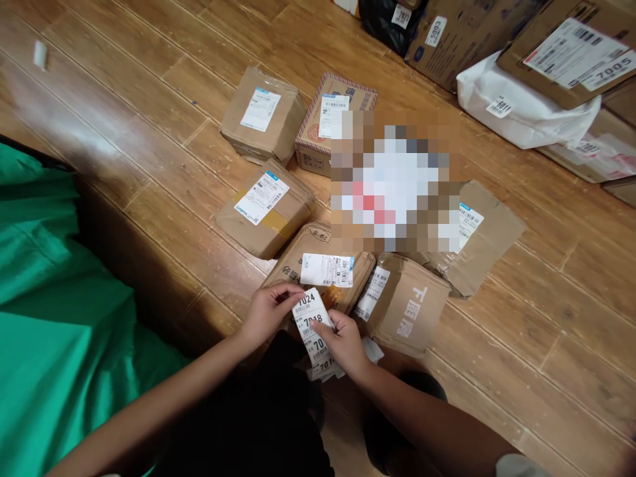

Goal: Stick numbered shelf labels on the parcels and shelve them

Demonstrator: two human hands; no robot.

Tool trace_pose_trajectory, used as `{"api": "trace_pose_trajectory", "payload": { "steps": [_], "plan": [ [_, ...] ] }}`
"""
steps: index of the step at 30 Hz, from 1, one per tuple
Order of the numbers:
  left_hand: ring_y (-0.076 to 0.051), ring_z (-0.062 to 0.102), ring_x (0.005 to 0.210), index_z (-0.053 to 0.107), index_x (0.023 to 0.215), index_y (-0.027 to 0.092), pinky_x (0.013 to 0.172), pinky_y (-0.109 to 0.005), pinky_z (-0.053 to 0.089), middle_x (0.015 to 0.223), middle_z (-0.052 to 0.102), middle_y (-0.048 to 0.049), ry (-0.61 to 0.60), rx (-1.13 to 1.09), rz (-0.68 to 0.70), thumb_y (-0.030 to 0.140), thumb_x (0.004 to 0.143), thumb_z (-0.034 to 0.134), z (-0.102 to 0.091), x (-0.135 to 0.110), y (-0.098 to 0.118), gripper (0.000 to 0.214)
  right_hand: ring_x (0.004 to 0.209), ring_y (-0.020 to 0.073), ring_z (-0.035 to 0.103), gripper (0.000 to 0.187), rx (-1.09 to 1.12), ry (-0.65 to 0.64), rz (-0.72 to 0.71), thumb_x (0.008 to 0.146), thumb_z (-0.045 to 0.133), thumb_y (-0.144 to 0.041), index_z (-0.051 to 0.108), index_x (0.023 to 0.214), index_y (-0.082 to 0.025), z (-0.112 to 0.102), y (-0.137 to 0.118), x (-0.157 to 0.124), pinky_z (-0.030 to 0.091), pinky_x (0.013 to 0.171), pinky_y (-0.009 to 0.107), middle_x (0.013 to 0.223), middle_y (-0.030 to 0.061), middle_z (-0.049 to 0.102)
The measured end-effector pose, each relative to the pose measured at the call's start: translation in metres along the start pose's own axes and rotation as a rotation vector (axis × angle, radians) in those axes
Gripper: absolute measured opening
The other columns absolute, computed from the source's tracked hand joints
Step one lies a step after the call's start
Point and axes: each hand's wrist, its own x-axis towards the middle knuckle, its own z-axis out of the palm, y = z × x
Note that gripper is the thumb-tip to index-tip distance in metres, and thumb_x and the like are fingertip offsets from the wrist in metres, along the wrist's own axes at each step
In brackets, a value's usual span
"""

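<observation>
Our left hand (271,313) pinching the top of a flat paper strip (308,336), our right hand (352,343) its right edge, held before creased cardboard boxes (422,308), glossy plank floor (124,79) beneath, rumpled white bag (536,122) far right

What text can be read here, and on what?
"7024": label strip, top
"7018": same strip, second; right hand partly covers it
"70…", "701…": same strip, lower; endings unclear
"7023": black bag
"5003": carton beside it
"6011": white bag
"7005": large carton
"下": front carton; other characters uncertain
Too small: shipping labels, other carton print
Blurred: label under white bag; pixelated patch
</observation>
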Motion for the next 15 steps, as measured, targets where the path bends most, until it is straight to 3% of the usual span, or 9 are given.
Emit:
{"api": "trace_pose_trajectory", "payload": {
  "steps": [3, 6, 10, 12, 15],
  "plan": [
    [-0.017, 0.065, 0.077, 0.072, 0.082, 0.02, 0.072, -0.029, 0.053, 0.081, 0.072, -0.0023, -0.048, -0.018, -0.015, 0.039, 0.079, 0.069, -0.008, 0.005, -0.003, 0.02, 0.055, 0.0114, 0.049, 0.044, 0.076, 0.057, 0.093, 0.073, 0.071, -0.057, 0.062, 0.078, -0.014, 0.01, 0.005, -0.002, 0.039, 0.052, 0.023, 0.064, 0.0001, 0.061],
    [-0.017, 0.066, 0.074, 0.07, 0.081, 0.018, 0.071, -0.03, 0.054, 0.079, 0.072, -0.0021, -0.089, -0.057, -0.054, 0.043, 0.078, 0.069, -0.026, 0.014, -0.005, 0.025, 0.063, 0.0134, 0.056, 0.043, 0.134, -0.073, 0.102, 0.069, 0.076, -0.052, 0.064, 0.088, -0.015, 0.019, 0.008, -0.006, 0.044, 0.059, 0.025, 0.076, 0.0021, 0.067],
    [-0.017, 0.065, 0.071, 0.07, 0.081, 0.017, 0.068, -0.029, 0.053, 0.077, 0.072, -0.0029, -0.265, 0.033, -0.071, 0.042, 0.075, 0.071, -0.081, 0.031, -0.015, 0.026, 0.056, 0.0127, 0.053, 0.044, 0.003, -0.14, 0.153, 0.068, 0.076, -0.055, 0.063, 0.079, -0.014, 0.022, 0.011, -0.014, 0.041, 0.052, 0.023, 0.065, 0.0006, 0.063],
    [-0.015, 0.063, 0.066, 0.069, 0.078, 0.016, 0.063, -0.025, 0.05, 0.073, 0.07, -0.0013, -0.216, 0.204, -0.028, 0.035, 0.071, 0.075, -0.118, 0.039, -0.024, 0.021, 0.054, 0.0122, 0.052, 0.045, -0.068, -0.123, 0.169, 0.067, 0.077, -0.056, 0.061, 0.075, -0.014, 0.019, 0.014, -0.018, 0.04, 0.049, 0.023, 0.061, -0.0002, 0.061],
    [-0.011, 0.057, 0.063, 0.068, 0.073, 0.013, 0.061, -0.021, 0.044, 0.068, 0.066, 0.0016, 0.014, 0.476, 0.055, 0.025, 0.07, 0.074, -0.163, 0.05, -0.043, 0.013, 0.055, 0.0134, 0.055, 0.044, -0.082, -0.149, 0.229, 0.067, 0.077, -0.055, 0.061, 0.075, -0.015, 0.014, 0.019, -0.023, 0.043, 0.05, 0.024, 0.064, 0.0014, 0.064]
  ]
}}
